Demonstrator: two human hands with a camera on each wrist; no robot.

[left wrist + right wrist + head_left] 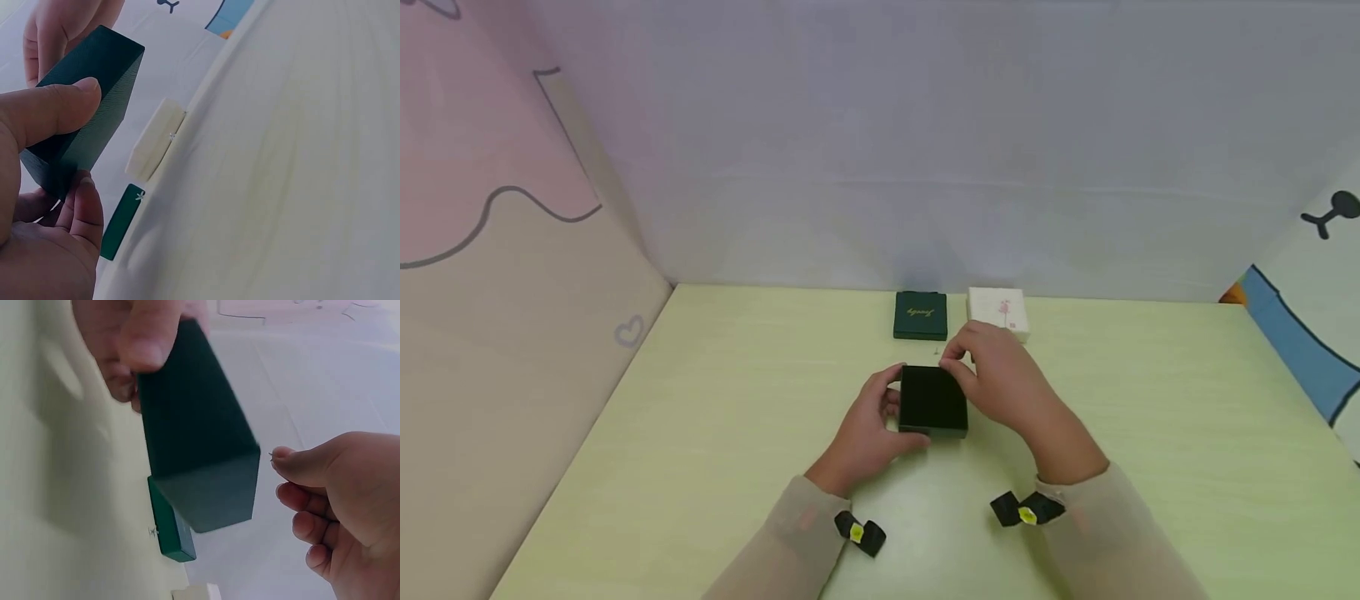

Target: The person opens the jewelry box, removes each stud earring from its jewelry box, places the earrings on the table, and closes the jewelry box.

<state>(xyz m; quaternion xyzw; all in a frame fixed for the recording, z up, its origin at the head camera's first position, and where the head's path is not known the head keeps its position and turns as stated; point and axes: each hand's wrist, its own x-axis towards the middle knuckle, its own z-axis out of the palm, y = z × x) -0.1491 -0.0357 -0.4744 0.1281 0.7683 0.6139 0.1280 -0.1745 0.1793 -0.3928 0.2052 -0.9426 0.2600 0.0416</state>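
A dark green box (933, 402) with a black inside is gripped by my left hand (877, 429), thumb on the near side and fingers round the far left. In the left wrist view, that thumb lies flat on the green box wall (106, 69). My right hand (1000, 375) is at the box's far right corner. Its thumb and finger pinch a tiny silvery piece (271, 455), perhaps an earring; its exact shape is too small to tell. Another small star-like silvery piece (936, 351) stands on the table beyond the box.
At the back of the table lie a green box (921, 316) with gold lettering and, right of it, a white box (997, 312) with a pink flower print. A pale cloth wall (850, 167) rises behind them. Printed panels stand at both sides.
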